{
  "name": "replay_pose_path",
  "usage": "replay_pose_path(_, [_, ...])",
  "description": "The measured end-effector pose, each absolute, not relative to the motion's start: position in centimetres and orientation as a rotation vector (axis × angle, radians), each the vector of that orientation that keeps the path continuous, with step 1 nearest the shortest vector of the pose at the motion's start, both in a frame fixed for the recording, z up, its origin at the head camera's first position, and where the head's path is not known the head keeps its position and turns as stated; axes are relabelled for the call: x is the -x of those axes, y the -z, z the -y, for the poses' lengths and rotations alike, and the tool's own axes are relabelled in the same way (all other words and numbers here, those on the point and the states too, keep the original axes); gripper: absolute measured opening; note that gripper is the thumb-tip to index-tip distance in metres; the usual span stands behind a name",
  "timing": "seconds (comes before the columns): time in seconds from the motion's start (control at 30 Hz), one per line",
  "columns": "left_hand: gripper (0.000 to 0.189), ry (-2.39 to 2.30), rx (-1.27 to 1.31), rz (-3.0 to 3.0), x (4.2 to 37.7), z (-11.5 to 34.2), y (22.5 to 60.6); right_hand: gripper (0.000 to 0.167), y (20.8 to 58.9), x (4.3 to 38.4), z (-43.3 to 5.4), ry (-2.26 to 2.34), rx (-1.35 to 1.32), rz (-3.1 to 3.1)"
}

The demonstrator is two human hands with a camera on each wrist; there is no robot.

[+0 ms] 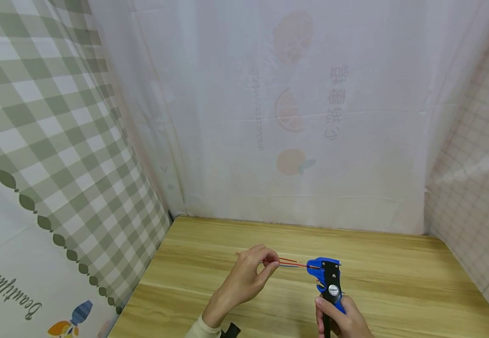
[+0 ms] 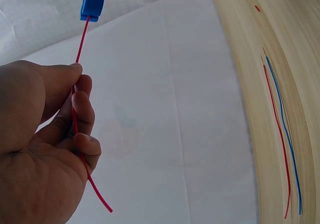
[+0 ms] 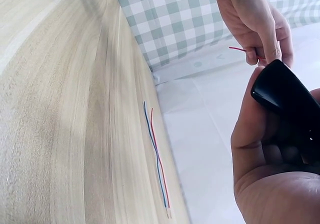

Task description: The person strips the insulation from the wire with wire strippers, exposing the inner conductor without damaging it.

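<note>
My left hand (image 1: 248, 273) pinches a thin red wire (image 2: 83, 38) between thumb and forefinger, its tail running down across the curled fingers. The wire's far end reaches into the blue nose of a wire stripper (image 1: 330, 274), which has blue and black parts. Low on the stripper, my right hand (image 1: 346, 319) grips the handles, and the black handle end (image 3: 282, 91) shows close up in the right wrist view. Another red wire (image 2: 279, 129) and a blue wire (image 2: 291, 154) lie side by side on the table, with bare metal at one end.
A small red scrap (image 2: 257, 8) lies on the wood-grain table (image 1: 396, 281). White cloth (image 1: 227, 141) hangs behind the table's back edge. Checked cloth (image 1: 71, 94) hangs at the left, and a grid-patterned sheet (image 1: 481, 155) at the right.
</note>
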State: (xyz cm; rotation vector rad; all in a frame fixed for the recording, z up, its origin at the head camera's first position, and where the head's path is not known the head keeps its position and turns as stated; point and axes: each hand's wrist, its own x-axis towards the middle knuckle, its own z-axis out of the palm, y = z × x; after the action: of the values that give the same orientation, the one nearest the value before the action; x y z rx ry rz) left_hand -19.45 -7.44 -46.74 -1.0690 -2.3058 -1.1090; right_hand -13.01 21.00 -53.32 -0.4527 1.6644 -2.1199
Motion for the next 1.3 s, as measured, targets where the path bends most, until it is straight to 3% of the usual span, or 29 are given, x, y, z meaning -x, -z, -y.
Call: replay_pose_path(1.3, [0.005, 1.104, 1.061, 2.305, 19.2, 7.54, 46.52, 0.037, 53.52, 12.77, -20.5, 2.216, 0.529, -1.587])
